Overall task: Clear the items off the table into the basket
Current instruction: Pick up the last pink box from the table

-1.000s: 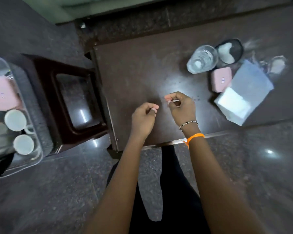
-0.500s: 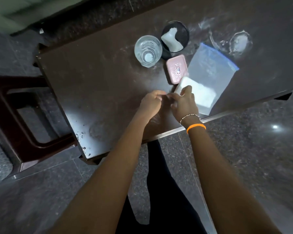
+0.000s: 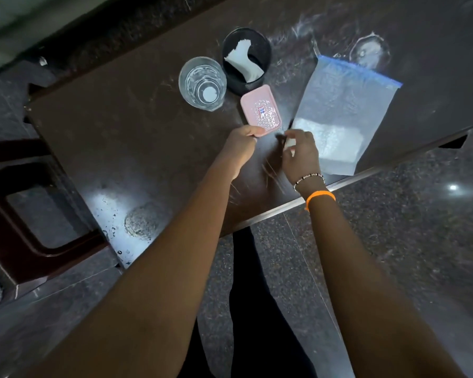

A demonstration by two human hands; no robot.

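A: Left hand (image 3: 241, 144)?
B: Fingers curled, pinching the near corner of the pink box (image 3: 260, 111), which lies flat on the table (image 3: 126, 132).
A: Right hand (image 3: 301, 154)?
B: Blurred. Fingers curled round something small and pale; cannot tell what. Beaded bracelet (image 3: 309, 178) and orange band (image 3: 320, 197) at the wrist.
A: Beyond the hands?
B: Glass (image 3: 202, 83) past the left hand, black cup (image 3: 247, 61) with white paper in it just beside the glass, both close to the box's far end. Bag (image 3: 342, 115) with blue top edge lies flat, right of the right hand, its near end touching it. Basket not seen.
A: Left of the arms?
B: Dark chair (image 3: 25, 203), beside the table.
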